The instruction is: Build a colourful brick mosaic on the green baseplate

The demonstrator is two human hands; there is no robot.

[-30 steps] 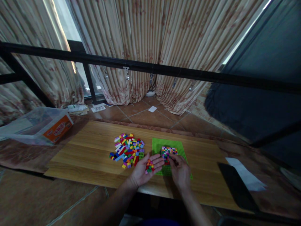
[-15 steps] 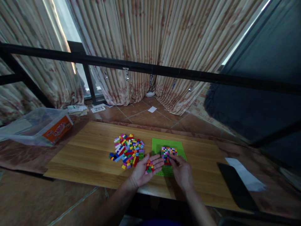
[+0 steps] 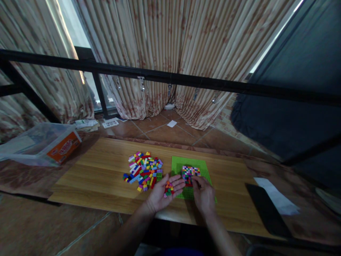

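Observation:
My left hand [image 3: 161, 193] is palm up with its fingers stretched out, and several small toy bricks [image 3: 168, 188] in red, orange, green and pink rest in it. Close by, my right hand [image 3: 204, 195] pinches with thumb and fingertips at the near right part of a multicoloured brick block [image 3: 190, 170]. Whatever sits between those fingertips is too small to make out. The block stands on a green studded baseplate [image 3: 177, 163], and my right hand hides part of both. Left of the baseplate lies a loose pile of toy bricks [image 3: 145, 169] in many colours.
Everything rests on a low wooden table [image 3: 93, 170]. A clear plastic bin [image 3: 39, 142] with an orange label stands to the left. On the right are a black flat object [image 3: 266, 208] and white paper [image 3: 278, 195]. A dark metal rail [image 3: 160, 75] crosses beyond the table.
My right hand has shifted slightly left, its fingertips still at the brick block. The left hand keeps its palm-up pose with the small bricks in it.

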